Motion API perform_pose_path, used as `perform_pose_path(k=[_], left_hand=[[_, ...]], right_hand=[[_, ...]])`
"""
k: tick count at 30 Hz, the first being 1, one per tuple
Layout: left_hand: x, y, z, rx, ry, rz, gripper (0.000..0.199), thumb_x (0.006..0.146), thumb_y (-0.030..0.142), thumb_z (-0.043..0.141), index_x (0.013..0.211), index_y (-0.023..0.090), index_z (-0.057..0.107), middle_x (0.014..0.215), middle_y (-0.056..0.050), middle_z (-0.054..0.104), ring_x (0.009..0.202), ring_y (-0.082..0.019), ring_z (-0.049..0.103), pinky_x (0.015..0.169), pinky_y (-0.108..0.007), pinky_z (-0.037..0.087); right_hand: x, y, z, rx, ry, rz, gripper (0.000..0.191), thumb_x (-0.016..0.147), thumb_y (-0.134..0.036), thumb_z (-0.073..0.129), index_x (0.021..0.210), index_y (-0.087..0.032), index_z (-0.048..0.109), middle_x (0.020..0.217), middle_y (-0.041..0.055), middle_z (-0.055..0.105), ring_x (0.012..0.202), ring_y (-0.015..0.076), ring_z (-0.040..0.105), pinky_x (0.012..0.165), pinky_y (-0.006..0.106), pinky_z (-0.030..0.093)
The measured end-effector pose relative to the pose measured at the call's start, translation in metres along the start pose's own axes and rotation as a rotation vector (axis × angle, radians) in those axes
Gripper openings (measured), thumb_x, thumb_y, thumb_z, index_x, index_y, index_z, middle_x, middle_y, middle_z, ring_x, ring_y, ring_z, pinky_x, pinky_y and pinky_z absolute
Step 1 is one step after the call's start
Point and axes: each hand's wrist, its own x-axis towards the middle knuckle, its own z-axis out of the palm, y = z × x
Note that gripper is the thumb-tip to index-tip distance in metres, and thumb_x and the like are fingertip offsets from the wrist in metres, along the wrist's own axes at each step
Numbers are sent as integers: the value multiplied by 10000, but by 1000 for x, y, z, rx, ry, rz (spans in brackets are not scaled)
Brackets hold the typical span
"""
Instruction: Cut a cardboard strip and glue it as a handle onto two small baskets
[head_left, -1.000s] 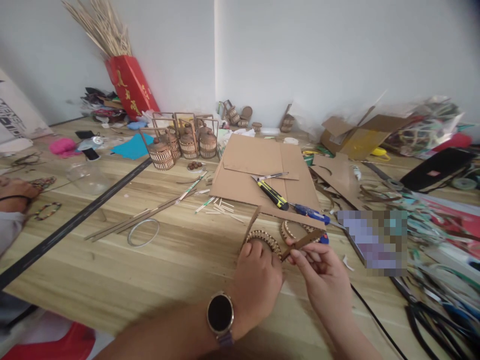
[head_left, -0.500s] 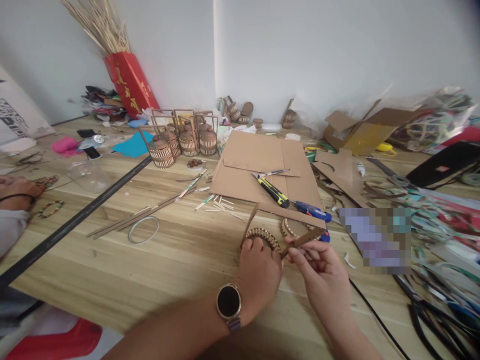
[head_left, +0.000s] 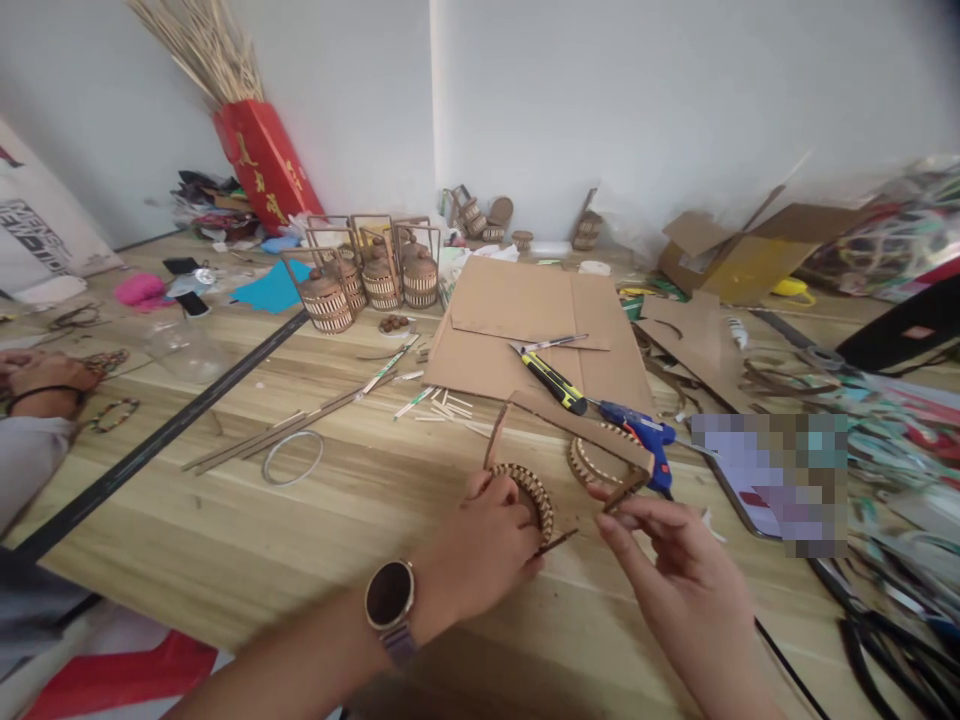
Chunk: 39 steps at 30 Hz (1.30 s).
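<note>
My left hand [head_left: 487,530], with a watch on its wrist, is closed over a small round bamboo basket [head_left: 541,498] with a checkered rim. A bent brown strip handle [head_left: 577,425] rises from the basket's far left side and arches to the right. The end of its right leg is pinched between the thumb and fingers of my right hand [head_left: 664,555]. Between that end and a short brown stub [head_left: 559,542] jutting from the basket's near side there is a gap. My fingers hide much of the basket. Behind the handle lies a second checkered ring [head_left: 581,462].
Beyond are a blue glue gun [head_left: 637,430], a yellow-black utility knife [head_left: 551,378] and cardboard [head_left: 480,345]. Finished handled baskets [head_left: 382,275] stand at the back. A phone [head_left: 750,490] and scissors [head_left: 862,620] lie right. Another person's hand [head_left: 49,380] is at left.
My right hand has moved right and slightly down, pulling the handle's right leg away from the basket; a gap and the stub now show. My left hand and the basket have shifted slightly left.
</note>
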Motion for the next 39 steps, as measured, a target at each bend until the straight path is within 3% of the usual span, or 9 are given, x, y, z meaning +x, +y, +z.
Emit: perform_pose_path(k=[3, 8, 13, 17, 20, 23, 26, 33, 39], left_hand=[[-8, -7, -5, 8, 18, 43, 216, 955, 368, 605, 857, 197, 694, 903, 5, 704, 1020, -218, 463, 905, -404, 288], [-18, -24, -10, 19, 48, 67, 220, 945, 397, 612, 845, 210, 669, 870, 16, 679, 1033, -224, 442, 907, -407, 269], [-13, -46, -6, -1, -3, 63, 196, 893, 424, 671, 861, 232, 696, 884, 19, 678, 1068, -239, 439, 916, -391, 299], [-5, -50, -2, -24, -11, 35, 161, 865, 411, 708, 872, 251, 713, 885, 16, 680, 1069, -231, 456, 915, -369, 326], [-3, -48, -3, -39, -21, 20, 204, 920, 426, 633, 893, 238, 706, 880, 10, 676, 1041, -224, 470, 911, -377, 340], [-3, -46, -5, -38, -36, 19, 209, 955, 412, 584, 935, 237, 698, 908, 3, 674, 1040, -229, 475, 903, -386, 347], [-4, -47, -3, -16, -41, 30, 209, 969, 396, 564, 964, 226, 687, 915, -13, 668, 1052, -239, 475, 912, -402, 347], [-4, -48, 0, -88, -65, 4, 186, 888, 324, 697, 965, 156, 671, 979, -31, 680, 1088, -249, 466, 948, -378, 368], [-3, -46, 3, -116, -39, 20, 142, 915, 286, 656, 941, 151, 689, 981, -40, 685, 1075, -254, 463, 998, -399, 367]], right_hand=[[-1, 0, -1, -151, -74, -132, 56, 879, -268, 662, 880, -277, 606, 895, 29, 766, 834, 201, 746, 671, 263, 566], [1, -21, 4, -181, -163, -397, 114, 882, -196, 639, 900, -288, 575, 835, -4, 747, 724, 161, 731, 630, 238, 559], [-4, -30, 2, -36, -353, -434, 204, 854, -164, 663, 951, -293, 536, 840, -7, 737, 705, 168, 716, 627, 261, 561], [-6, -21, 0, 3, -286, -317, 166, 929, -168, 509, 1015, -304, 552, 1005, 39, 742, 875, 203, 720, 725, 309, 566], [-1, -15, 10, -83, -145, -170, 180, 918, -153, 507, 1003, -293, 582, 840, 16, 708, 705, 167, 691, 603, 248, 544], [2, -8, 25, -98, -338, -156, 205, 871, -184, 589, 1055, -265, 632, 738, -7, 660, 578, 149, 635, 533, 232, 528], [0, 0, 35, -112, -496, -189, 184, 920, -180, 515, 1004, -247, 664, 863, 42, 708, 751, 179, 691, 655, 261, 566], [5, 13, 34, -111, -554, -175, 164, 948, -228, 511, 990, -249, 668, 897, 38, 730, 842, 188, 705, 750, 277, 567], [21, 3, 18, -112, -596, -8, 154, 911, -274, 509, 851, -228, 644, 762, 20, 691, 682, 173, 655, 609, 265, 538]])
